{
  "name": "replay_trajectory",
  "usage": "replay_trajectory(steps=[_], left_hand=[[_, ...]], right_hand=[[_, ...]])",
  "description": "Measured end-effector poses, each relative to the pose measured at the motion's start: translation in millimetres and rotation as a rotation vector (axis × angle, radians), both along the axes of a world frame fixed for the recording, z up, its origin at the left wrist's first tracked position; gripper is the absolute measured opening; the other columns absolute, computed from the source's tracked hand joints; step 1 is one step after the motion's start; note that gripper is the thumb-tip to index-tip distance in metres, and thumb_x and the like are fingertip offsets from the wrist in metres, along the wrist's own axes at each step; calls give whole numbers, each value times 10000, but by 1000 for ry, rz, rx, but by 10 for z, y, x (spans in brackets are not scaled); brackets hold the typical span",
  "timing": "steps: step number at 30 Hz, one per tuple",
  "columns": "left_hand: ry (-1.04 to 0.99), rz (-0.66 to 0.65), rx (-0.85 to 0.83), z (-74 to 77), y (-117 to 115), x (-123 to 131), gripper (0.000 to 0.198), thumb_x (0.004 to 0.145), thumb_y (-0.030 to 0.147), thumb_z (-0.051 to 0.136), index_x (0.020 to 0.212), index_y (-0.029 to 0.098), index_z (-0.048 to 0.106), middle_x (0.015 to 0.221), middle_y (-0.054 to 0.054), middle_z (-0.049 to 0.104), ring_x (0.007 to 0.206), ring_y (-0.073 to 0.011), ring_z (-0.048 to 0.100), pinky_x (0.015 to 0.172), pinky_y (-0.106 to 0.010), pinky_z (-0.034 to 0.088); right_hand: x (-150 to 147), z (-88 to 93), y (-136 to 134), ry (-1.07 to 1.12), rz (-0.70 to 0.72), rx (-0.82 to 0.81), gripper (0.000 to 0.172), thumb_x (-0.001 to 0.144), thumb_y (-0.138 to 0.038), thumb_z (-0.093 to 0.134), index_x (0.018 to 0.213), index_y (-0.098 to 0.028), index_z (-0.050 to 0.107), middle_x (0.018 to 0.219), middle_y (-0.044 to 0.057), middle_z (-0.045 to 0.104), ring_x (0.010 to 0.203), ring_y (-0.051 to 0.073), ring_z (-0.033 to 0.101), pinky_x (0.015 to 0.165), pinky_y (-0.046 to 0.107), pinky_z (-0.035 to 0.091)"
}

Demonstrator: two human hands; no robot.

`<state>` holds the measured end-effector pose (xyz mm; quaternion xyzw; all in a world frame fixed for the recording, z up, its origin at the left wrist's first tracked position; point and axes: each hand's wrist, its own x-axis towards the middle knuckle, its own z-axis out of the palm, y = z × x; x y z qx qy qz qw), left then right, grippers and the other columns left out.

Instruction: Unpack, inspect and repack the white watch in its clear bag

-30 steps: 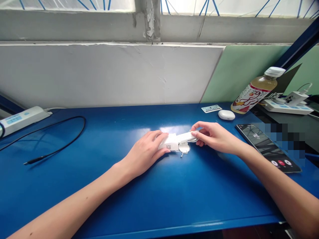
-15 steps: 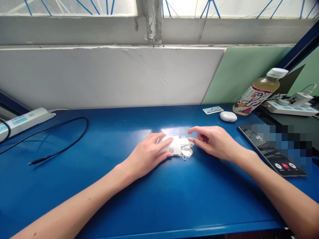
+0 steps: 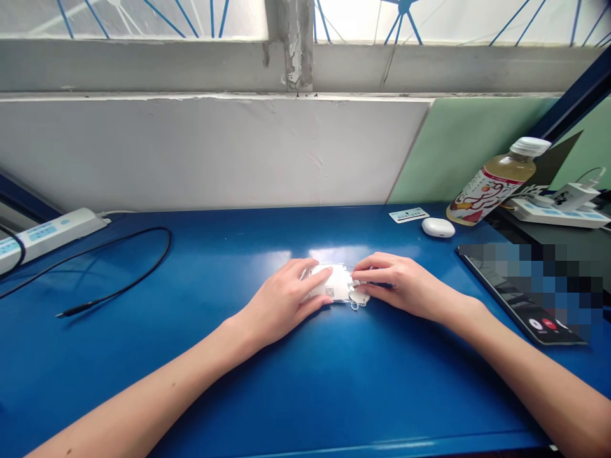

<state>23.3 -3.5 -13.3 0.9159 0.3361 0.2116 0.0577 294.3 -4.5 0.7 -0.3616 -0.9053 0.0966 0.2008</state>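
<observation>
A white rectangular block (image 3: 337,284) in a clear case lies on the blue desk (image 3: 305,394), with a small printed square on its face. My left hand (image 3: 286,294) grips its left end, thumb along the near side and fingers over the top. At the block's right end is a white rounded part (image 3: 359,297), where loops of white cable showed a moment earlier, and a small clear beaded piece (image 3: 354,306) hangs beside it. My right hand (image 3: 398,281) has its fingertips closed on the cable there; the fingers hide most of it.
A black cable (image 3: 138,280) and a white power strip (image 3: 52,236) lie at the left. To the right are a white earbud case (image 3: 438,228), a small card (image 3: 409,215), a tilted drink bottle (image 3: 496,184), a phone (image 3: 520,305) and a second power strip (image 3: 561,212).
My right hand has moved left and closed its fingers onto the cable at the block's right end. My left hand keeps its hold. The view has tipped up slightly.
</observation>
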Motion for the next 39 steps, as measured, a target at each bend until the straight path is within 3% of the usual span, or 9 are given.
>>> replay_trajectory(steps=[8, 16, 21, 25, 30, 33, 36, 39], left_hand=[[-8, 4, -1, 7, -6, 3, 383, 990, 389, 542, 1319, 204, 605, 1294, -167, 610, 1170, -311, 598, 903, -469, 566], [-23, 0, 23, -13, -2, 6, 365, 984, 354, 562, 1301, 178, 600, 1276, -159, 621, 1141, -299, 610, 917, -446, 558], [-20, 1, 13, -11, -6, 10, 365, 970, 346, 590, 1286, 165, 618, 1277, -166, 625, 1140, -304, 612, 922, -452, 558], [-29, 9, -27, 2, -13, 3, 374, 949, 359, 627, 1280, 186, 632, 1282, -167, 620, 1157, -302, 610, 922, -451, 563], [-34, 13, -61, 23, -23, 3, 378, 932, 343, 654, 1276, 184, 643, 1285, -182, 611, 1167, -312, 606, 915, -462, 566], [-26, 14, -65, 33, -25, 9, 381, 930, 341, 658, 1272, 172, 650, 1286, -186, 611, 1180, -317, 600, 925, -463, 561], [-12, 16, -66, 26, -21, 12, 389, 935, 349, 650, 1282, 172, 647, 1300, -183, 606, 1196, -318, 590, 940, -464, 552], [-18, 13, -69, 8, -14, 12, 407, 939, 352, 643, 1301, 165, 637, 1318, -190, 596, 1210, -323, 581, 956, -473, 542]], right_hand=[[58, 77, -2, -29, 7, 25, 174, 929, -292, 610, 962, -246, 775, 1236, 95, 695, 1188, 296, 605, 948, 464, 547], [-82, 65, -130, 8, 65, -122, 256, 957, -257, 545, 1158, -219, 699, 1510, 113, 486, 1384, 291, 458, 1075, 462, 474], [-79, 72, -143, 11, 61, -191, 273, 963, -263, 535, 1185, -220, 688, 1568, 108, 407, 1421, 298, 412, 1097, 465, 456], [-39, 74, -109, 0, 31, -162, 250, 945, -253, 558, 1135, -235, 720, 1547, 91, 447, 1415, 308, 418, 1105, 487, 445], [32, 66, -38, 4, -79, 11, 260, 936, -200, 533, 1115, -186, 721, 1416, 135, 577, 1349, 309, 487, 1080, 500, 463], [76, 78, -6, -36, -147, 93, 229, 942, -208, 524, 946, -169, 749, 1261, 134, 678, 1286, 322, 535, 1036, 515, 488], [88, 93, -2, -47, -154, 71, 276, 953, -240, 526, 797, -199, 749, 1125, 93, 737, 1216, 306, 583, 964, 483, 531], [55, 94, -22, 4, -111, 14, 255, 960, -264, 536, 856, -211, 762, 1112, 76, 741, 1175, 272, 609, 947, 435, 541]])
